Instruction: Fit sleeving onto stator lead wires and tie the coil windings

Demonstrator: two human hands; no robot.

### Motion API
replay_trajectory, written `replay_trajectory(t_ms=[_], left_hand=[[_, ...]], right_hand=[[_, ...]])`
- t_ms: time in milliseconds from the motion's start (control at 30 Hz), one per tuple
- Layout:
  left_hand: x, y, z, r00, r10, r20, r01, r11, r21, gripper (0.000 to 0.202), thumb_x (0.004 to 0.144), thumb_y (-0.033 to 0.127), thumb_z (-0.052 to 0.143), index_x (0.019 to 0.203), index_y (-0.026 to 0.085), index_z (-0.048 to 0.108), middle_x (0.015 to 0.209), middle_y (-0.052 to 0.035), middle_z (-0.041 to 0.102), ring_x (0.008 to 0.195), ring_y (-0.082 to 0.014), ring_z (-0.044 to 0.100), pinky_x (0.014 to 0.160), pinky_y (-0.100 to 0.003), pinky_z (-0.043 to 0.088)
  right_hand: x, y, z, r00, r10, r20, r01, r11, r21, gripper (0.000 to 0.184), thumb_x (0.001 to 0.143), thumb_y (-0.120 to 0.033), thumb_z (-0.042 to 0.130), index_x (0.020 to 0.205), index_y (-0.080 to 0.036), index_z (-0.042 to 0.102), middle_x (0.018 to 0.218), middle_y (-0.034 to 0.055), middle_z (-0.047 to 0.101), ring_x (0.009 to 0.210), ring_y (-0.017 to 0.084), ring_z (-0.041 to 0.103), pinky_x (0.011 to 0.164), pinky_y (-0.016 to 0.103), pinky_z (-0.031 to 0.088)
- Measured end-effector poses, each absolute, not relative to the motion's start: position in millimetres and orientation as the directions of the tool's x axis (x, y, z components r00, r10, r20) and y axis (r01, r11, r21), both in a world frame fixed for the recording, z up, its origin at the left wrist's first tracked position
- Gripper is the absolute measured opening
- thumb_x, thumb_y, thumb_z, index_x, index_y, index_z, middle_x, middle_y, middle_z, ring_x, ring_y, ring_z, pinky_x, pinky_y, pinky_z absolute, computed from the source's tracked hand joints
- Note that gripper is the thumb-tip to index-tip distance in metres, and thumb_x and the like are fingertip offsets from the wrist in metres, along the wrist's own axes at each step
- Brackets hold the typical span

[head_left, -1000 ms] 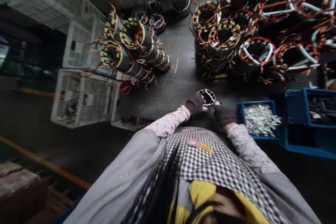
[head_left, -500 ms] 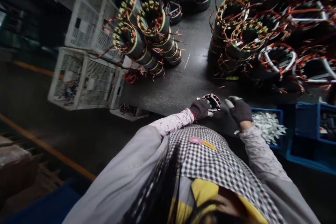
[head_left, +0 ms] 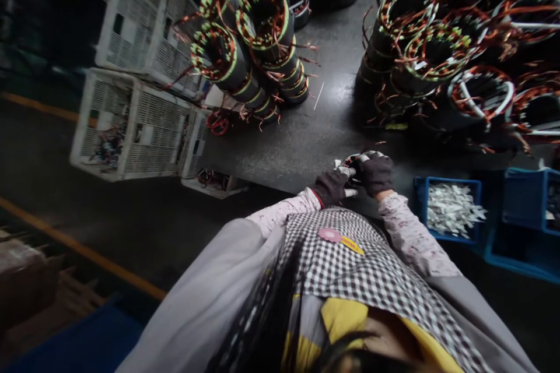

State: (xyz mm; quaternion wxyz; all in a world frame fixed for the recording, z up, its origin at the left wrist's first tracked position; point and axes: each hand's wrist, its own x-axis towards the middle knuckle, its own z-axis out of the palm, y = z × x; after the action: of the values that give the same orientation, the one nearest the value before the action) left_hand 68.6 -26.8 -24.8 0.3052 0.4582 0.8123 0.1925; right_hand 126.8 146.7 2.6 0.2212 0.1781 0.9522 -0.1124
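On the front part of the dark table lies a small wound stator ring [head_left: 351, 159], mostly covered by both hands. My left hand [head_left: 330, 186], in a dark glove with pale fingertips, is closed on its left side. A small white piece [head_left: 337, 163] shows beside those fingers. My right hand [head_left: 377, 173], gloved alike, lies over the ring's right side with its fingers bent inward and together. What its fingertips pinch, if anything, is hidden.
A blue bin [head_left: 419, 204] of white slips stands to the right, beside another blue bin [head_left: 522, 198]. Stacked wound stators [head_left: 262, 23] stand at the back left, more stators [head_left: 420, 52] at the back right. White crates [head_left: 161, 128] are left of the table.
My right hand has moved left from near the blue bin onto the stator ring, its fingers now closed over it. My left hand stays at the ring. The view has shifted slightly.
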Motion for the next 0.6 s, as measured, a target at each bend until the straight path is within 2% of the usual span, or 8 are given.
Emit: replay_trajectory(t_ms=[100,167,267,367,467,533,600], left_hand=[[66.9,-23.9,-26.9,-0.335,0.862,-0.381,0.661,0.503,0.556,0.049,0.11,0.035,0.07,0.154,0.014,0.068,0.156,-0.0199,0.071,0.147,-0.0319,0.068,0.127,-0.046,0.052],[63.5,-21.4,-29.8,-0.323,0.859,-0.397,0.657,0.505,0.559,0.042,0.111,0.034,0.068,0.149,0.017,0.072,0.153,-0.0173,0.074,0.144,-0.0294,0.069,0.125,-0.043,0.052],[56.8,-18.3,-33.4,-0.305,0.867,-0.393,0.613,0.495,0.616,0.035,0.11,0.032,0.071,0.141,0.018,0.078,0.147,-0.0128,0.078,0.139,-0.0245,0.072,0.121,-0.035,0.052],[51.8,-16.5,-34.5,-0.317,0.861,-0.398,0.564,0.508,0.651,0.033,0.108,0.029,0.073,0.139,0.019,0.079,0.14,-0.0098,0.082,0.135,-0.0225,0.074,0.119,-0.033,0.053],[51.4,-16.4,-34.1,-0.336,0.85,-0.406,0.555,0.527,0.643,0.034,0.107,0.027,0.074,0.139,0.019,0.079,0.138,-0.0089,0.083,0.135,-0.0223,0.073,0.119,-0.033,0.053],[52.4,-16.9,-33.4,-0.333,0.848,-0.411,0.568,0.529,0.63,0.034,0.107,0.027,0.074,0.139,0.018,0.079,0.14,-0.0095,0.082,0.136,-0.0224,0.073,0.119,-0.033,0.052],[52.2,-16.9,-32.2,-0.321,0.851,-0.415,0.593,0.523,0.612,0.034,0.107,0.027,0.073,0.14,0.019,0.079,0.141,-0.0095,0.081,0.135,-0.0229,0.073,0.118,-0.034,0.053]], right_hand=[[125.6,169.9,7.2,-0.824,0.226,-0.52,0.371,0.909,-0.192,0.04,0.108,-0.032,0.053,0.13,-0.015,0.082,0.133,0.0217,0.077,0.122,0.034,0.069,0.104,0.042,0.051],[128.5,183.4,7.2,-0.828,0.188,-0.528,0.391,0.868,-0.305,0.036,0.105,-0.031,0.056,0.122,-0.017,0.085,0.128,0.0182,0.08,0.117,0.031,0.072,0.103,0.039,0.053],[135.7,192.4,0.0,-0.81,0.273,-0.52,0.565,0.601,-0.565,0.036,0.101,-0.038,0.058,0.116,-0.016,0.083,0.117,0.0139,0.082,0.108,0.027,0.073,0.099,0.038,0.056],[139.6,189.4,-10.6,-0.737,0.42,-0.529,0.661,0.283,-0.695,0.036,0.092,-0.051,0.066,0.103,-0.019,0.079,0.105,0.011,0.081,0.099,0.027,0.07,0.094,0.038,0.057],[140.6,186.4,-16.0,-0.69,0.42,-0.589,0.677,0.086,-0.731,0.043,0.086,-0.065,0.067,0.09,-0.022,0.067,0.08,0.0056,0.069,0.076,0.021,0.061,0.074,0.034,0.055],[142.0,187.4,-16.9,-0.688,0.356,-0.632,0.682,0.021,-0.731,0.047,0.087,-0.072,0.062,0.087,-0.025,0.061,0.063,-0.0015,0.052,0.059,0.017,0.047,0.059,0.032,0.047],[144.2,189.6,-17.3,-0.694,0.305,-0.653,0.683,-0.01,-0.73,0.046,0.088,-0.072,0.058,0.087,-0.026,0.058,0.058,-0.0062,0.038,0.052,0.015,0.036,0.052,0.03,0.039]])
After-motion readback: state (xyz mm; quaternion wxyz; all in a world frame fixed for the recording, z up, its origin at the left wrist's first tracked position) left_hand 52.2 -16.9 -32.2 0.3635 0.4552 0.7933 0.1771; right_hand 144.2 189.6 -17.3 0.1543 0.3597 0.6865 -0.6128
